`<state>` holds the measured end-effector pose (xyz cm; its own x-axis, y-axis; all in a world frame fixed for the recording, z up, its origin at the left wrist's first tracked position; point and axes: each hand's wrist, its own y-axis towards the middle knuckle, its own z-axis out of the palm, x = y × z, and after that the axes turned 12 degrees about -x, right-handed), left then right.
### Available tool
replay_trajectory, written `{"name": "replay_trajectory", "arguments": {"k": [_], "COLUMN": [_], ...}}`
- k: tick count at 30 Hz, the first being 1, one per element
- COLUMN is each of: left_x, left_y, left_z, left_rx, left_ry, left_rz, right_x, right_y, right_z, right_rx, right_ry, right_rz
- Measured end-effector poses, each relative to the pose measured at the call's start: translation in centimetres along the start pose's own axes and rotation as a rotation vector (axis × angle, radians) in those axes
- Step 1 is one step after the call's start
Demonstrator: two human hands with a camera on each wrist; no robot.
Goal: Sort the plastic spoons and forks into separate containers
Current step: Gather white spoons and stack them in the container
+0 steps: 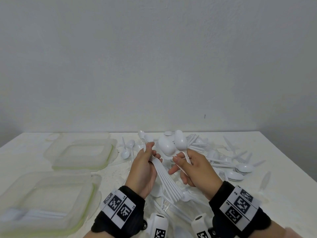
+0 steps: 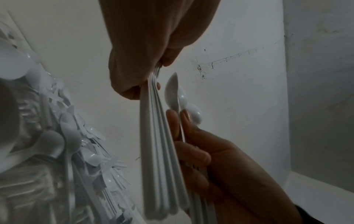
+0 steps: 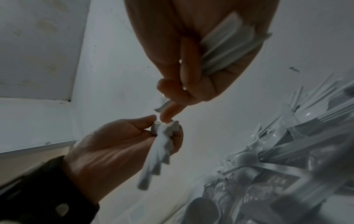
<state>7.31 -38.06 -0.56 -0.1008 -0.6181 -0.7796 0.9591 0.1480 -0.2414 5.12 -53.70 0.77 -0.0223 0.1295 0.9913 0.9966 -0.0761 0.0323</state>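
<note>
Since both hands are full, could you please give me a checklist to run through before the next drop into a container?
1. Left hand grip on the fork bundle: ok.
2. Right hand grip on the spoons: ok.
3. Bundles unmixed: cannot tell.
4. Far container open: ok.
5. Near container open: ok; it already holds cutlery, type cannot tell.
</note>
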Motion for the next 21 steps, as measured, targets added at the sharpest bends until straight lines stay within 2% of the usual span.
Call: {"name": "replay_trajectory", "arguments": {"k": [4, 8, 19, 21], "left_x": [0.4, 0.5, 1.5, 1.5], "left_y": [-0.5, -0.7, -0.6, -0.4], "left_z": [0.2, 0.2, 0.2, 0.0], "left_rx": [0.09, 0.163, 0.191, 0.14], "left_ry": [0.106, 0.09, 0.167, 0.181], "left_rz": [0.067, 0.077, 0.12, 0.141], "right_x": [0.0, -0.1, -0.5, -0.7], "right_y": [0.1, 0.4, 0.3, 0.4], "right_z": [0.4, 0.7, 1.2, 1.1], "right_rx": [0.006, -0.019, -0.012, -0.029], "right_ry": [0.004, 0.048, 0.008, 0.001], "right_rz": [0.01, 0.058, 0.061, 0.035]}}
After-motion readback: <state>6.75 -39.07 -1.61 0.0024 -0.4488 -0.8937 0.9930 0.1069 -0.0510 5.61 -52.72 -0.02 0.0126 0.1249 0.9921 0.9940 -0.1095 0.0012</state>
